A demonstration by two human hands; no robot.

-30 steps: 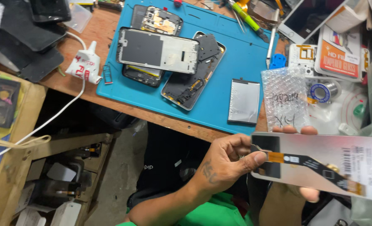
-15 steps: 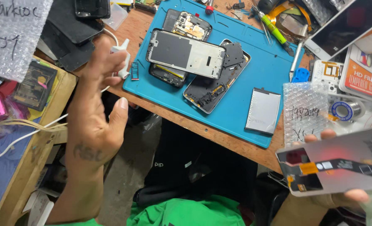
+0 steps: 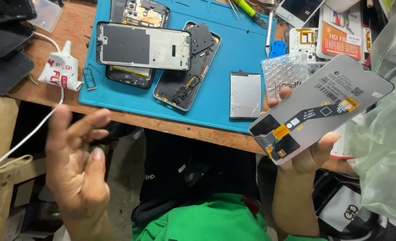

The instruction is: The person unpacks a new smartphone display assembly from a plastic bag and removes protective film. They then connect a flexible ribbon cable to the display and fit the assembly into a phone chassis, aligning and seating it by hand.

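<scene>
My right hand (image 3: 305, 151) holds a grey phone screen panel (image 3: 323, 105) back side up, with a black flex cable and orange tabs running across it. It is raised above the table's front edge at the right. My left hand (image 3: 77, 156) hangs empty below the table edge at the left, fingers spread and blurred. On the blue work mat (image 3: 220, 53) lie a phone middle frame (image 3: 142, 44), an opened phone body (image 3: 187, 73) under it and a flat silver battery (image 3: 245, 94).
A white glue tube (image 3: 59, 69) and a white cable (image 3: 28, 134) lie on the wooden bench (image 3: 162, 122) at the left. Bubble wrap (image 3: 285, 73), an orange-and-white screen-protector package (image 3: 340, 31) and a clear plastic bag (image 3: 385, 147) crowd the right. Green screwdriver (image 3: 251, 11) at the top.
My left hand let go of the screen panel's flex cable and swung away to the left. The right hand lifted and tilted the panel up toward the table.
</scene>
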